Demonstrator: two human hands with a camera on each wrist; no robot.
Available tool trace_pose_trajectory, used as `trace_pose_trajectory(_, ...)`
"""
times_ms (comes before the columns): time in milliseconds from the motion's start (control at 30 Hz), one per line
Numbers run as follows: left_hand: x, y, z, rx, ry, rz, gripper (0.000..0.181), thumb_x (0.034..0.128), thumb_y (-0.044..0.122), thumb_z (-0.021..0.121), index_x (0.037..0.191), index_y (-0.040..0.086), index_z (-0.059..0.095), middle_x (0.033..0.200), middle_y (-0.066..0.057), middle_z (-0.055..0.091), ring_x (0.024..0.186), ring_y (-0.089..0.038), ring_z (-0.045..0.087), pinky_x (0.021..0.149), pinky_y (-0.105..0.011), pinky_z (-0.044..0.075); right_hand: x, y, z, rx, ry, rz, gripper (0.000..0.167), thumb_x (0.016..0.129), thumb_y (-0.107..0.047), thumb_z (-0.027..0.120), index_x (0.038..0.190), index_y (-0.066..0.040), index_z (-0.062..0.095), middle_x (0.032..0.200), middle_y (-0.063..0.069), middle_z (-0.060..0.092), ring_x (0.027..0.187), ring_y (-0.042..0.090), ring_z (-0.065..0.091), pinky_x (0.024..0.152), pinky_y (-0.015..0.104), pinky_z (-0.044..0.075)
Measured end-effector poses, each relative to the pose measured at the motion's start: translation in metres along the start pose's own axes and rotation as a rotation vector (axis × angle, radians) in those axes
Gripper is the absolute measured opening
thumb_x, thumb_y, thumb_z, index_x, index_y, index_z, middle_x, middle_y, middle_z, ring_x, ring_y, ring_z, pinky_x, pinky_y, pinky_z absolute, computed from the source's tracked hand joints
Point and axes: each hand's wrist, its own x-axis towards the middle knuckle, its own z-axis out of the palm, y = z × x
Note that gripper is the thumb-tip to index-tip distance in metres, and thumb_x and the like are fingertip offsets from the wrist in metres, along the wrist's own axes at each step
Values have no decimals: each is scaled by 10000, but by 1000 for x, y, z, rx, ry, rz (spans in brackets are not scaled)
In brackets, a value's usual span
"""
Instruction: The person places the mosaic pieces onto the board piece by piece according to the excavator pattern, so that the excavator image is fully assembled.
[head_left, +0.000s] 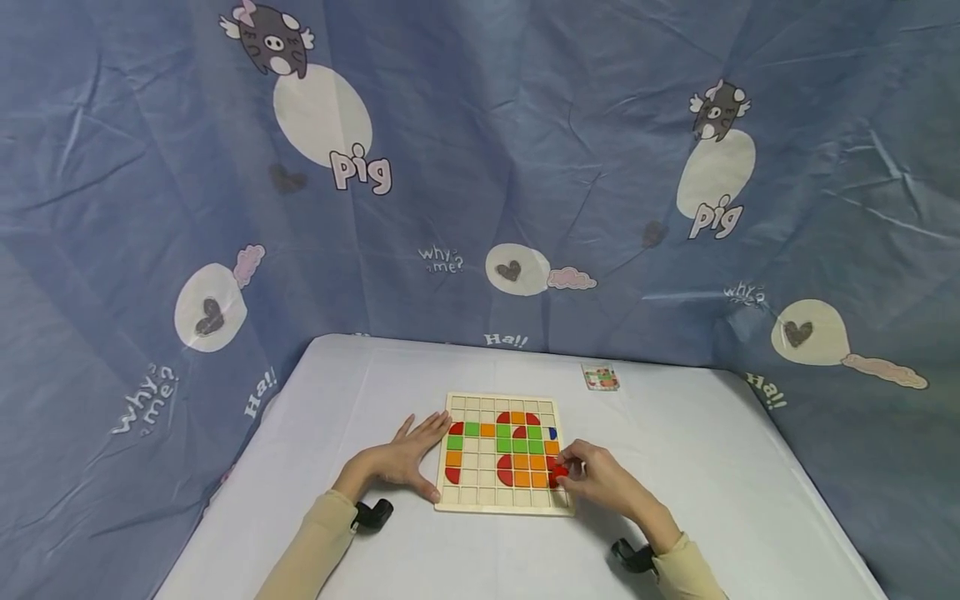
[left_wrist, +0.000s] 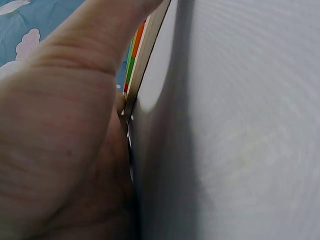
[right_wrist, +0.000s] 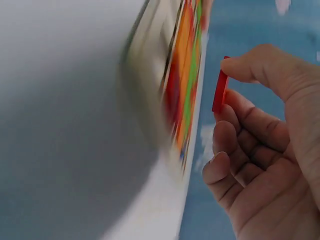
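A pale wooden grid board [head_left: 502, 509] lies flat on the white table, with coloured tiles in many of its cells. My left hand [head_left: 403, 460] is spread along the board's left edge, thumb at the near corner and fingertips farther up. Over the board's near right side, my right hand [head_left: 603, 479] pinches a thin red tile [right_wrist: 220, 92] between thumb and fingers. In the right wrist view this tile stands clear of the board. Green square tiles [head_left: 503, 446], orange square tiles [head_left: 521, 479] and red rounded tiles [head_left: 505, 470] sit in the grid.
A small picture card [head_left: 601, 377] lies behind the board, towards the right. One blue rounded tile [head_left: 552, 433] sits near the board's right edge. Blue printed cloth [head_left: 465, 167] hangs round the white table [head_left: 420, 558] at the back and sides.
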Motion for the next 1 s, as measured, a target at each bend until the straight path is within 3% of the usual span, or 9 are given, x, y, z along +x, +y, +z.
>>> trace_pose_trajectory(200,2,-1,-1,19,-5,-10,1300,615,678,777,1562,127,78,1642,-10,-20,1517,-230,-53,1193,-555,-109,34,-44,30,-15,-93,-142,162,856,-193,726,996,-137,669,874,-64,605,746,27,523,623,161,482)
trace_pose_trajectory(367,1,-1,-2,12,-5,-4,1288,625,669,778,1562,129,77,1643,-11,-9,1517,-230,-45,1193,-559,-104,56,-65,52,-81,-151,-193,168,860,-244,725,984,-157,655,825,-91,572,704,1,482,592,126,446)
trace_pose_trajectory(600,1,-1,-2,28,-8,19,1294,632,694,759,1560,114,69,1644,-33,0,1517,-243,-35,1191,-570,-96,73,-75,71,-140,-213,-179,160,878,-245,716,1007,-163,669,887,-109,590,747,-6,501,669,116,464)
trace_pose_trajectory(1000,0,0,-3,15,-10,19,1271,650,639,783,1559,96,79,1643,-51,-4,1516,-258,-44,1185,-577,-107,81,-77,75,-142,-231,-182,182,888,-208,708,1064,-165,698,968,-116,639,835,-17,540,791,139,506)
